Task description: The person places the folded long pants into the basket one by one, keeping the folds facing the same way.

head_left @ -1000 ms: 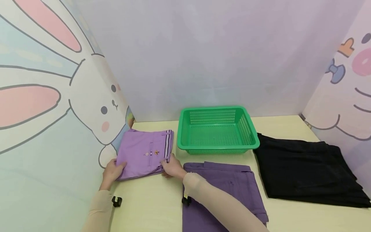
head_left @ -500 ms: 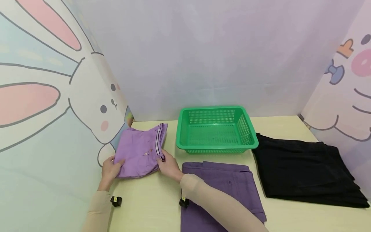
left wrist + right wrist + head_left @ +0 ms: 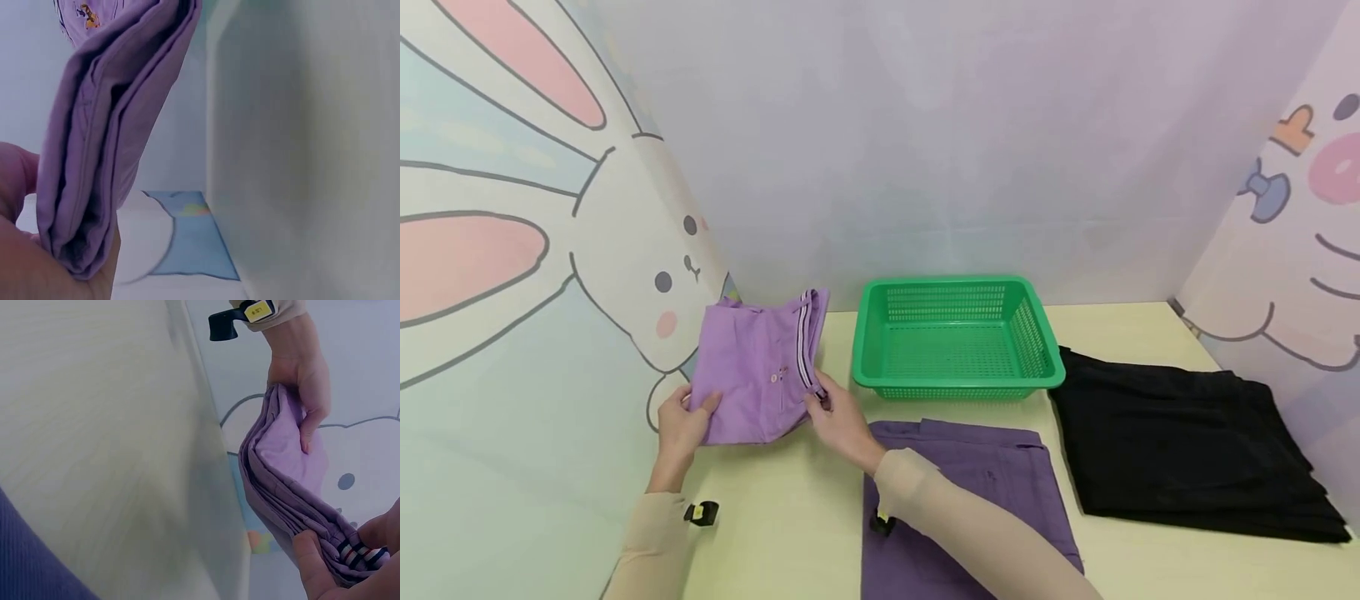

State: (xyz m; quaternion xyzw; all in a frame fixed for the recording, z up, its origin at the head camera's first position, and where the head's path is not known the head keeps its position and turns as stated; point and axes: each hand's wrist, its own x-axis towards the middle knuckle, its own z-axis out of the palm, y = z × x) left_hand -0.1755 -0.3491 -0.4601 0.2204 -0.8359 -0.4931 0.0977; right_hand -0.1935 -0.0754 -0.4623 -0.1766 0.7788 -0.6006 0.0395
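A folded pair of light purple trousers (image 3: 741, 367) is held up off the table at the left, its striped waistband facing right. My left hand (image 3: 681, 425) grips its left edge, thumb on top and fingers beneath. At the waistband end my right hand (image 3: 842, 421) pinches the near corner. In the left wrist view, the stacked layers of the trousers (image 3: 94, 156) show edge-on in the hand's grip. The right wrist view shows both hands on the trousers (image 3: 287, 469), which sag between them, apart from the tabletop.
A green plastic basket (image 3: 951, 383) stands at the back middle with nothing in it. Folded dark purple trousers (image 3: 962, 500) lie in front of it, partly under my right forearm. Folded black garments (image 3: 1187, 450) lie at the right. A rabbit-printed wall (image 3: 617, 250) borders the left side.
Both hands have lifted the light purple trousers from the table. The waistband end has moved left and up, and the cloth now bends between the hands.
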